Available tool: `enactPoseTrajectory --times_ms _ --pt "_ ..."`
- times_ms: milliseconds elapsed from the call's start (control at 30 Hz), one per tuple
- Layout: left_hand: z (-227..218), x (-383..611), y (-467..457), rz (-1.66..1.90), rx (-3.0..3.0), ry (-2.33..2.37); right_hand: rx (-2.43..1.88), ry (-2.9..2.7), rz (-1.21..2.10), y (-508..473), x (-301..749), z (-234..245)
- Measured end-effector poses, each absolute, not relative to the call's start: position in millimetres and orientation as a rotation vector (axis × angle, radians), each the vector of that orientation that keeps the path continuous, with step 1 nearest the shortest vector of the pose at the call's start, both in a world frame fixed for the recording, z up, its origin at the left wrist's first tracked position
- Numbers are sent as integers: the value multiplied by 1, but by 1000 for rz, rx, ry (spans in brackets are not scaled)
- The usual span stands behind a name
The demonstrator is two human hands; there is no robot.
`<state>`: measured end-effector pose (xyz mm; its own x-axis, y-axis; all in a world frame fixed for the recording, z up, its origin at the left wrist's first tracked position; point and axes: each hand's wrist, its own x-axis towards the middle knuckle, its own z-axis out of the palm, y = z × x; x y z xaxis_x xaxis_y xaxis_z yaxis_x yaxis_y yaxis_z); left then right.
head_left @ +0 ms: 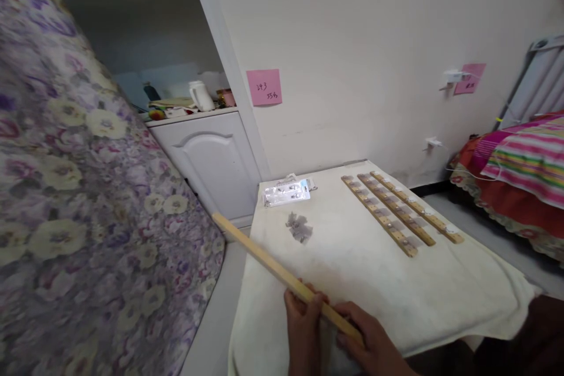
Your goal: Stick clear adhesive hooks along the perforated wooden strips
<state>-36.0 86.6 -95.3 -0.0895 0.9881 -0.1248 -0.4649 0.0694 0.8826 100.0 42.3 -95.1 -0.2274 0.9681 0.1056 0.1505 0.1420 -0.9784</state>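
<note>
A long, pale wooden strip (264, 259) slants over the near left part of the cloth-covered table (370, 282). My left hand (304, 317) is closed around its lower half. Close beside it, my right hand (363, 332) grips the strip's near end, with some fingers hidden beneath. Beyond the strip lies a small heap of clear little bags (299, 228) whose contents are too small to name. Clear plastic packaging (286, 192) with small metal pieces rests at the table's far left.
Three wooden strips with hooks (379, 216) lie side by side on the table's right. A floral curtain (110, 217) hangs at left, beside a white cabinet (211, 158). Pink notes (264, 87) stick to the wall. A bed (524, 170) stands at right.
</note>
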Motion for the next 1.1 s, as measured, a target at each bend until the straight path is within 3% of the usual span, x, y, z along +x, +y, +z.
enactPoseTrajectory --times_ms 333,700,1100 --pt "-88 -58 107 1545 617 901 -1352 -1106 1331 26 199 -118" --pt "-107 -101 136 1657 678 1325 -1443 -1059 1373 23 275 -126" --pt "-109 -128 140 1189 1307 1851 -1767 -1695 594 41 304 -127"
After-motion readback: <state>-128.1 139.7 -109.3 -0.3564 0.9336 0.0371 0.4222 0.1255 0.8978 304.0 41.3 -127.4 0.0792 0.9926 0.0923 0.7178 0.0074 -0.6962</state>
